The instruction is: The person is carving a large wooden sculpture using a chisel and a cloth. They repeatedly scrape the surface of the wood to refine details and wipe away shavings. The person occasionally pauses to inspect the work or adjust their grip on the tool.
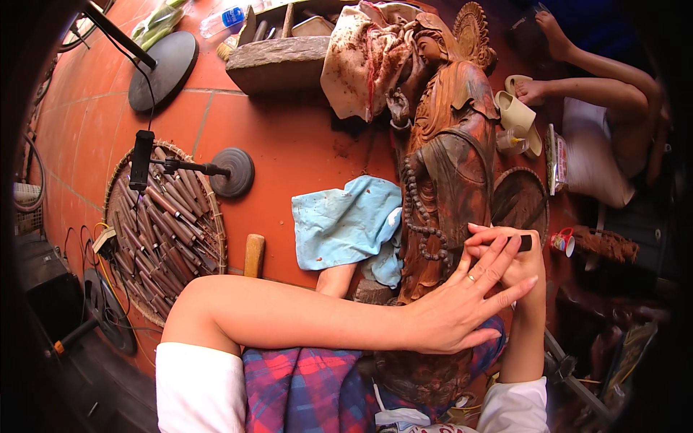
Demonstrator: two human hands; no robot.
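Observation:
A carved reddish-brown wooden statue (451, 144) of a robed figure stretches away from me, with a string of beads (413, 209) down its front. Over its lower part my two hands meet. My left hand (465, 299), with a ring on one finger, has its fingers stretched out and resting against the right hand. My right hand (521, 270) is curled around a small dark piece (525, 242), whose blunt end shows near the fingers; the rest is hidden. A light blue cloth (346, 224) lies beside the statue, partly over a bare foot.
A round basket (222, 245) full of wooden-handled carving tools is on the left, near a wooden mallet handle (254, 255). A small stand (232, 173) and a wooden toolbox (278, 63) are farther off. Another person's bare legs (606, 94) show at right.

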